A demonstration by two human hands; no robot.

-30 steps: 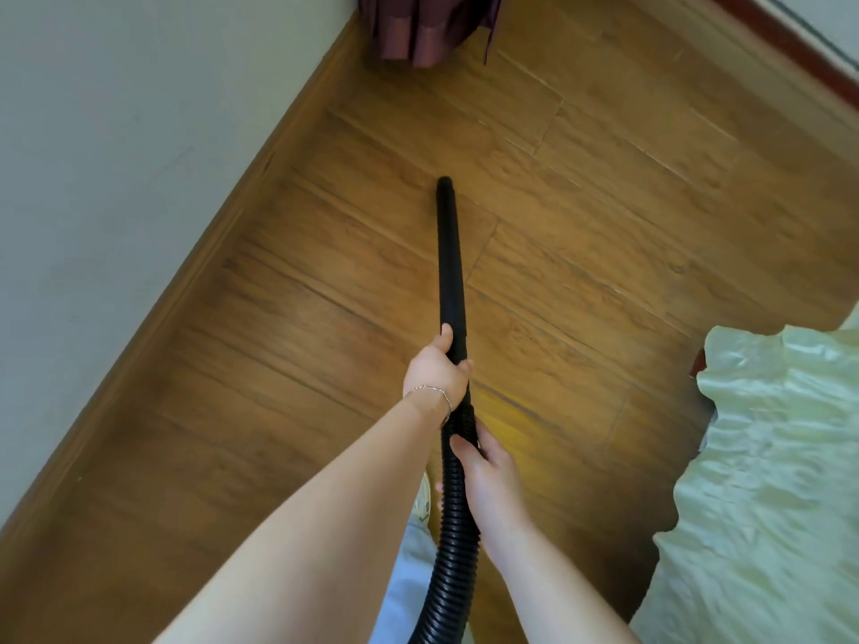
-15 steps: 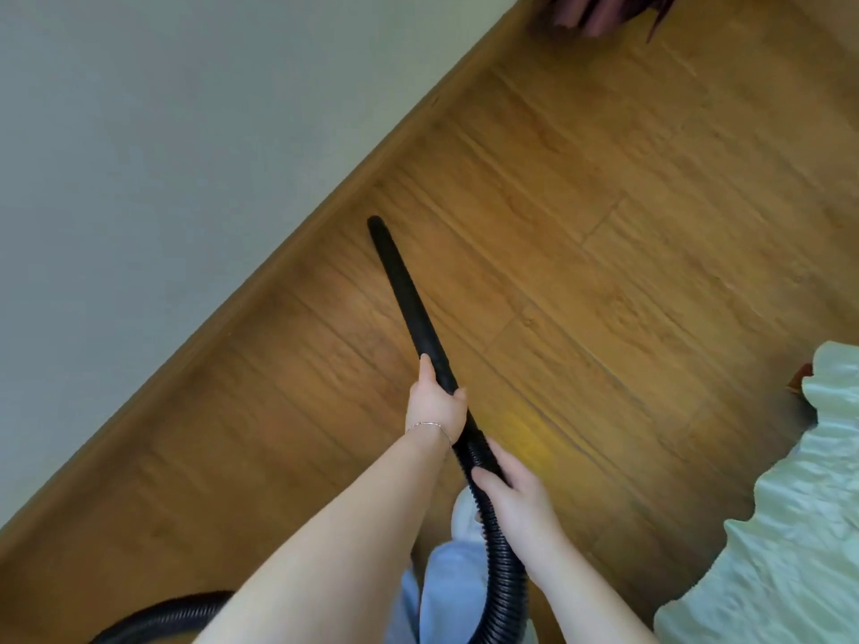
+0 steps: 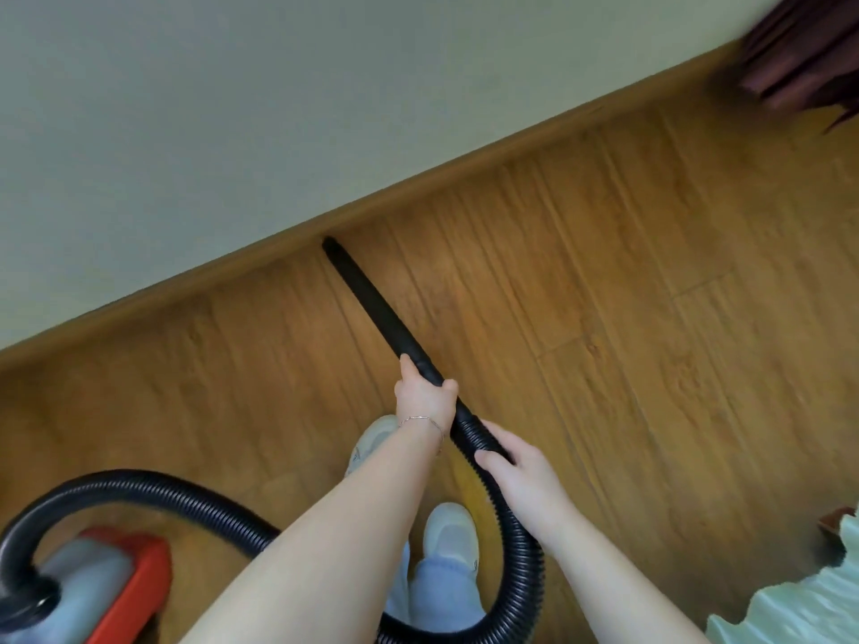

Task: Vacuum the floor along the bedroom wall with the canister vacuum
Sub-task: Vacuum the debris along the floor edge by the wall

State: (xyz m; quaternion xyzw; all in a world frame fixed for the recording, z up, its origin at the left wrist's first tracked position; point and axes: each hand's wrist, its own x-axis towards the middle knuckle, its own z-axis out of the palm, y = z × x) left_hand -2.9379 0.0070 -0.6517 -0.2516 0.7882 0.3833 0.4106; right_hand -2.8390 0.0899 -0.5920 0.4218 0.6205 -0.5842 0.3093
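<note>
A black vacuum nozzle tube (image 3: 367, 299) slants across the wooden floor (image 3: 604, 318), its tip touching the brown skirting board (image 3: 465, 153) under the pale wall (image 3: 232, 109). My left hand (image 3: 425, 397) grips the tube's lower end. My right hand (image 3: 516, 462) holds the ribbed black hose (image 3: 516, 550) just behind it. The hose loops down and back left to the red and grey canister (image 3: 93, 592) at the bottom left.
A dark red curtain (image 3: 809, 53) hangs at the top right corner. Pale green bed fabric (image 3: 799, 606) fills the bottom right. My light shoes (image 3: 448, 534) stand on the floor between my arms.
The view swung left and the nozzle tip moved from the open floor to the skirting board. The canister and the hose loop came into view at the bottom left.
</note>
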